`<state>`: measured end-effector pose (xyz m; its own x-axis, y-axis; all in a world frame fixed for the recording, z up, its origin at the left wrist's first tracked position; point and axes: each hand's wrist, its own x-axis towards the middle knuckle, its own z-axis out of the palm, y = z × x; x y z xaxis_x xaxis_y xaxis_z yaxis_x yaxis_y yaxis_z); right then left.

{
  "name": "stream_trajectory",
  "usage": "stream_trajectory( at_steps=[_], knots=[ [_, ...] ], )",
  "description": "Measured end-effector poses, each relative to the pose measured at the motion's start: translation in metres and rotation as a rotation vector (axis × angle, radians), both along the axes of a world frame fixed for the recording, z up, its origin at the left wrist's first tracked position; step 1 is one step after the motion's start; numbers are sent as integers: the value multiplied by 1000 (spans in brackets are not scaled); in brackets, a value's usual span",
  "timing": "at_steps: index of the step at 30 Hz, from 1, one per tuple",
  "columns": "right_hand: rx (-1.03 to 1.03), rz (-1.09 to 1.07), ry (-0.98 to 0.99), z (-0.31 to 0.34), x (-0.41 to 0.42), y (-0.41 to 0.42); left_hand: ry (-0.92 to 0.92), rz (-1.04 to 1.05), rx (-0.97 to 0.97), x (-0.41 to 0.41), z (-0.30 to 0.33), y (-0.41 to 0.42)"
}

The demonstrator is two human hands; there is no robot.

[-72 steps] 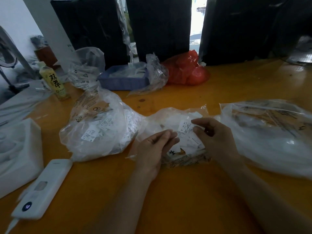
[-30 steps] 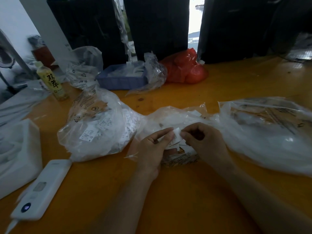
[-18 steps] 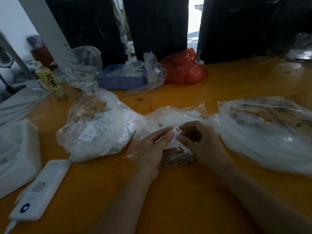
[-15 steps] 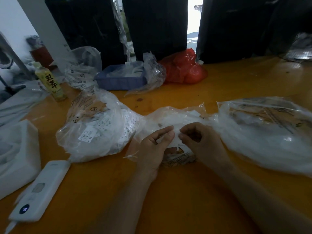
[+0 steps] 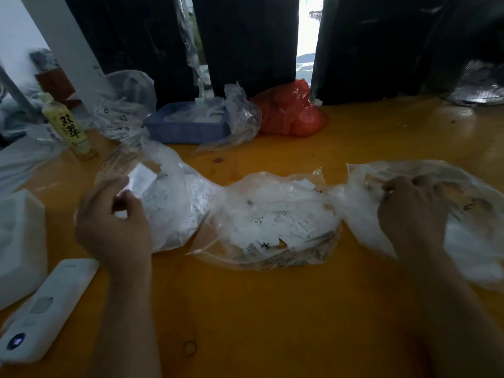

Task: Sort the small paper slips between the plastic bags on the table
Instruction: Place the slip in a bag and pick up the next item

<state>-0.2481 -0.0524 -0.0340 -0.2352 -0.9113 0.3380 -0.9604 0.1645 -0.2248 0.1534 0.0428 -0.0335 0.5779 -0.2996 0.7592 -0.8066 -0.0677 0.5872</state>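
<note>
White slip (image 5: 141, 179) pinched in left hand (image 5: 114, 227)

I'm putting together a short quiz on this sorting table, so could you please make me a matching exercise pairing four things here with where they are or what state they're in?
Things:
1. paper slip
2. red bag
3. drink bottle
4. right hand

Places or states:
A. stands upright at the table's far left
B. rests on the clear bag at the right
C. pinched in the left hand over the left bag
D. lies at the back, beside the blue tray

Pairs: 1-C, 2-D, 3-A, 4-B
</note>
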Motion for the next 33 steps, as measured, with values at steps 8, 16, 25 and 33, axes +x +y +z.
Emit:
stream_trajectory(
  at_steps=[8,16,25,33],
  knots=[
    [341,-50,107,-6,4,1,-25,-14,437,-4,-3,-7],
    [194,-41,-18,-2,3,0,-69,-76,388,-13,-7,-14],
    [199,-72,-33,-1,1,-1,-249,-183,-89,-55,-3,-14],
    [-2,-17,-130,-3,-4,-3,10,-835,152,-122,-29,-20]
  ],
)
